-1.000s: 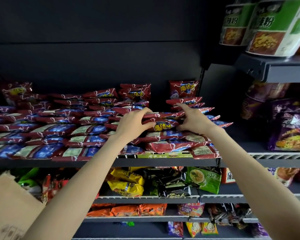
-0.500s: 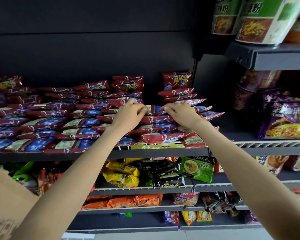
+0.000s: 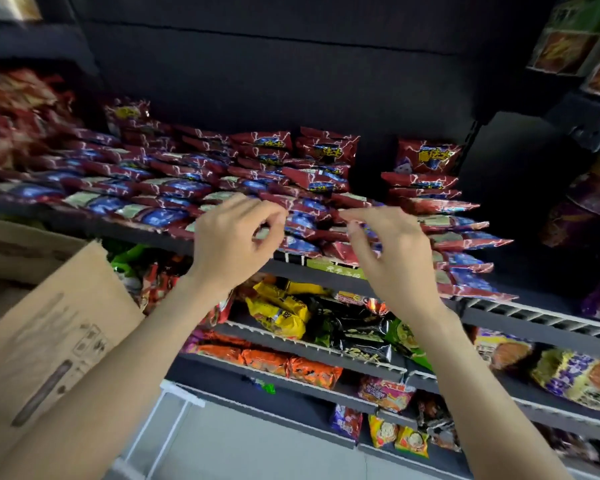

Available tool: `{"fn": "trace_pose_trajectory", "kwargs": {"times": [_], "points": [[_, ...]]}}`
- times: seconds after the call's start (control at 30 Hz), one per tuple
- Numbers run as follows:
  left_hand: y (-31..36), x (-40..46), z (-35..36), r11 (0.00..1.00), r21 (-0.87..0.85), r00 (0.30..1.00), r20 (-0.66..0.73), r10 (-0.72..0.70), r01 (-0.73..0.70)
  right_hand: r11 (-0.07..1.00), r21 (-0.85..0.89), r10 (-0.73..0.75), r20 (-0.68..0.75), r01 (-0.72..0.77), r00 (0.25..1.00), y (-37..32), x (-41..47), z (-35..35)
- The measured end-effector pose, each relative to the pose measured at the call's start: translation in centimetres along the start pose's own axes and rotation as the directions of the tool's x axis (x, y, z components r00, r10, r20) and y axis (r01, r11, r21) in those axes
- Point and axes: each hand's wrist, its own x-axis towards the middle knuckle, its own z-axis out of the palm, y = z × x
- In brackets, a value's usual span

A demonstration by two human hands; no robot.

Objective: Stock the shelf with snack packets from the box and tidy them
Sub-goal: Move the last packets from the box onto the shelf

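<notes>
A dark shop shelving unit fills the view, with a black back panel and several grey shelves one below another, above a pale floor. The top shelf (image 3: pixel 222 244) carries the red and blue snack packets (image 3: pixel 174 188), laid in overlapping rows from the left edge across to a taller stack (image 3: pixel 430 202) on the right; most lie flat with their long axes running left to right, front edges toward the aisle, while the rearmost ones stand nearly upright against the back panel with their printed faces forward. The left hand (image 3: pixel 232 237) and the right hand (image 3: pixel 388 251) hover just in front of the packets near the shelf's front edge, apart from each other, fingers loosely curled; neither is seen to grip anything, though the blur makes it hard to tell whether the fingertips touch a packet. A brown cardboard box (image 3: pixel 49 327) sits at lower left, cut off by the picture's edge, its inside not visible. Lower shelves hold yellow packets (image 3: pixel 278 310), orange packets (image 3: pixel 291 368) and dark ones, partly hidden behind the forearms. The far left packets and the goods at upper right are smeared by motion, and their print cannot be read.
</notes>
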Motion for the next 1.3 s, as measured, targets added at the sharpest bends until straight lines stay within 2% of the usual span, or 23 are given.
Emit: {"fn": "trace_pose_trajectory", "kwargs": {"times": [0.03,0.1,0.2,0.23,0.3,0.4,0.47,0.57,0.67,0.8,0.97,1.07,1.13,1.3], "points": [[-0.2,-1.2,-1.7,1.0,0.007,0.999,-0.045,0.025,-0.025,0.999,0.006,-0.045,-0.021,0.045,0.999,-1.5,-0.3,0.8],[-0.6,-4.0,-5.3,0.999,0.032,0.999,-0.04,0.024,-0.022,0.99,0.014,-0.142,-0.057,0.143,0.988,-4.4,-1.0,2.9],[-2.3,-8.7,-10.5,0.99,0.116,0.984,0.15,-0.092,0.075,0.963,0.056,-0.262,-0.016,0.262,0.965,-8.5,-2.3,6.7],[-3.2,-10.5,-12.2,0.982,0.143,0.955,0.251,-0.157,0.123,0.956,0.081,-0.287,0.04,0.283,0.957,-9.7,-2.9,8.2],[-5.5,-14.5,-15.5,0.96,0.177,0.848,0.453,-0.276,0.218,0.95,0.132,-0.304,0.199,0.282,0.932,-12.3,-4.1,11.7],[-9.7,-20.8,-21.1,0.92,0.244,0.7,0.597,-0.392,0.307,0.96,0.2,-0.267,0.425,0.198,0.865,-17.1,-5.6,17.0],[-12.8,-24.6,-25.3,0.908,0.247,0.655,0.631,-0.416,0.339,0.949,0.285,-0.277,0.536,0.138,0.798,-20.8,-6.3,20.3],[-18.2,-29.1,-31.8,0.888,0.258,0.648,0.611,-0.455,0.38,0.918,0.397,-0.291,0.66,0.007,0.693,-27.0,-6.8,24.9],[-23.4,-32.2,-37.1,0.83,0.356,0.615,0.558,-0.557,0.428,0.888,0.456,-0.299,0.656,-0.049,0.694,-32.5,-6.0,28.9],[-29.8,-35.3,-41.1,0.776,0.412,0.49,0.609,-0.624,0.478,0.892,0.45,-0.353,0.653,0.032,0.67,-38.8,-3.7,34.1],[-37.6,-36.7,-41.1,0.814,0.48,0.296,0.766,-0.57,0.326,0.886,0.403,-0.46,0.712,0.228,0.53,-44.4,-0.2,42.0],[-40.6,-36.7,-40.3,0.845,0.484,0.288,0.796,-0.533,0.227,0.863,0.386,-0.5,0.746,0.326,0.44,-46.4,1.4,46.5],[-42.4,-36.9,-39.8,0.862,0.481,0.296,0.809,-0.507,0.161,0.864,0.358,-0.487,0.773,0.355,0.407,-47.2,2.0,49.2],[-47.8,-37.8,-37.5,0.927,0.375,0.316,0.88,-0.356,0.0,0.892,0.229,-0.371,0.864,0.39,0.341,-48.5,1.8,56.3]]}}
